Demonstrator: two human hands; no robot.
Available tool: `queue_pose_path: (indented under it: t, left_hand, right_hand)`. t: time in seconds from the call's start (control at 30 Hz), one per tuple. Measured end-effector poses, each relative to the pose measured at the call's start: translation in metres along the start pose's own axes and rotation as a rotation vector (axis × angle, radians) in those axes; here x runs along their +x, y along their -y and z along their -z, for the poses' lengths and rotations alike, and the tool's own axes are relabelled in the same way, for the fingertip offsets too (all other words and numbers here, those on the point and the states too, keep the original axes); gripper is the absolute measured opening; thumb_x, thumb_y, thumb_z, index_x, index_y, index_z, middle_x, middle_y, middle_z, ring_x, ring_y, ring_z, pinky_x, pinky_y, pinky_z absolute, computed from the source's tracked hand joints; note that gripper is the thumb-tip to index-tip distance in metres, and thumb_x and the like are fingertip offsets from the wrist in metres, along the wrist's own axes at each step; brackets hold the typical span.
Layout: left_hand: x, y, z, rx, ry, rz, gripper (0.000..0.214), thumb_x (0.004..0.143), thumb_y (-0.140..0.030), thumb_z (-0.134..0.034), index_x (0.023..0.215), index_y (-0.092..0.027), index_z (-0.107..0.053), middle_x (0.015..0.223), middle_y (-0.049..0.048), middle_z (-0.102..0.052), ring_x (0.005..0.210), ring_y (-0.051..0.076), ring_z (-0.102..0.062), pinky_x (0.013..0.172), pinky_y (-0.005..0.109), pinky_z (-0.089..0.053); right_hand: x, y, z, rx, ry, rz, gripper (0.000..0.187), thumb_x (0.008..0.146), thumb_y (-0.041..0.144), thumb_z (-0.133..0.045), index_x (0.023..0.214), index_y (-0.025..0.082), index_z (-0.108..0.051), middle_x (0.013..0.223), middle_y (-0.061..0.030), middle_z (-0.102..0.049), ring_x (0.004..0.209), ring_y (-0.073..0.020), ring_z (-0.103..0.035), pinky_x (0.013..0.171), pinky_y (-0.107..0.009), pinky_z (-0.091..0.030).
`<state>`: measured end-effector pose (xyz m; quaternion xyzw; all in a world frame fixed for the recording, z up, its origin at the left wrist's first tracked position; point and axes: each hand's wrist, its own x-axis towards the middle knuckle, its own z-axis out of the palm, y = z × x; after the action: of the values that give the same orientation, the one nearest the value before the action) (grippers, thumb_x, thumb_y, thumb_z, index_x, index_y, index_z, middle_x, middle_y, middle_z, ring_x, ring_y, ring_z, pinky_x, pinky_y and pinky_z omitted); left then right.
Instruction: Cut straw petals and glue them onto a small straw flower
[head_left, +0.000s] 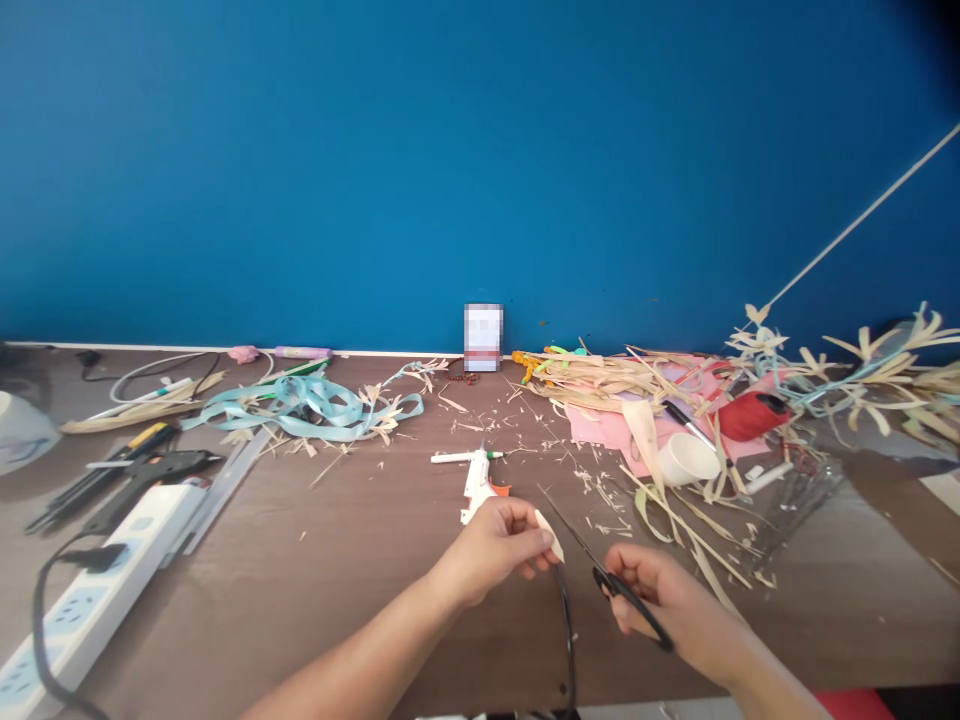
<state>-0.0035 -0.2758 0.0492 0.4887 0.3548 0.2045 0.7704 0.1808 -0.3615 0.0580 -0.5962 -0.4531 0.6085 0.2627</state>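
My left hand [504, 545] pinches a small pale piece of dried husk [550, 536] between thumb and fingers. In my right hand [660, 600] is a pair of scissors [589, 553] with black handles, its blades pointing up and left, just right of the husk piece. Whether the blades are parted is hard to make out. Beyond my left hand a white glue gun [478, 478] with an orange trigger lies on the table, partly hidden by that hand. A black cable [567, 640] runs down between my hands.
Dried husk strips [622, 380], a white cup [688, 459] and a red thread spool [754, 415] crowd the right. Blue ribbon [322, 402], a black glue gun [146, 480] and a power strip [97, 595] lie left. A small upright card [484, 338] stands against the blue wall [450, 170].
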Motion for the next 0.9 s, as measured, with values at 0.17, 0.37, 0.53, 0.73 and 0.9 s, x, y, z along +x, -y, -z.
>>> queue_pose_path:
  t: [0.17,0.37,0.53,0.73,0.9]
  left_hand:
    - [0.002,0.001,0.002,-0.023,-0.021,0.014,0.021,0.063,-0.033,-0.062,0.063,-0.012,-0.058,0.063,0.0042,-0.065,0.054,0.01,-0.055,0.049,0.02,-0.04]
    - [0.004,0.0,0.001,-0.022,-0.046,0.019,0.023,0.065,-0.034,-0.062,0.063,-0.011,-0.06,0.064,0.0051,-0.066,0.053,0.01,-0.056,0.05,0.019,-0.04]
    - [0.005,0.0,-0.001,-0.028,-0.039,0.033,0.021,0.065,-0.032,-0.062,0.062,-0.011,-0.061,0.063,0.0052,-0.066,0.053,0.009,-0.056,0.049,0.018,-0.04]
    - [0.008,0.003,-0.002,-0.132,-0.057,0.062,0.022,0.066,-0.033,-0.06,0.063,-0.012,-0.06,0.066,0.0061,-0.066,0.053,0.009,-0.055,0.046,0.018,-0.04]
    - [0.008,0.005,-0.002,-0.155,-0.067,0.045,0.018,0.064,-0.029,-0.063,0.063,-0.013,-0.057,0.067,0.0038,-0.063,0.056,0.009,-0.054,0.046,0.017,-0.041]
  right_hand:
    - [-0.003,-0.001,-0.007,-0.066,-0.018,-0.006,0.021,0.065,0.019,-0.057,0.063,0.019,-0.036,0.054,0.0088,-0.033,0.052,-0.0067,-0.029,0.049,-0.019,-0.025]
    - [-0.005,-0.009,-0.01,-0.116,-0.103,0.049,0.02,0.065,0.017,-0.058,0.062,0.019,-0.038,0.055,0.0087,-0.031,0.052,-0.0071,-0.029,0.049,-0.019,-0.025]
    - [-0.005,-0.014,-0.007,-0.118,-0.134,0.048,0.022,0.065,0.021,-0.06,0.06,0.019,-0.039,0.049,0.0094,-0.032,0.048,-0.0064,-0.03,0.046,-0.019,-0.024]
    - [0.001,-0.032,0.0,-0.287,-0.34,0.022,0.023,0.068,0.036,-0.058,0.062,0.02,-0.042,0.048,0.0061,-0.046,0.046,-0.0091,-0.041,0.046,-0.021,-0.03]
    - [-0.002,-0.055,0.012,-0.763,-0.626,-0.066,0.019,0.067,0.034,-0.057,0.064,0.022,-0.043,0.046,0.0055,-0.048,0.043,-0.0122,-0.044,0.046,-0.023,-0.026]
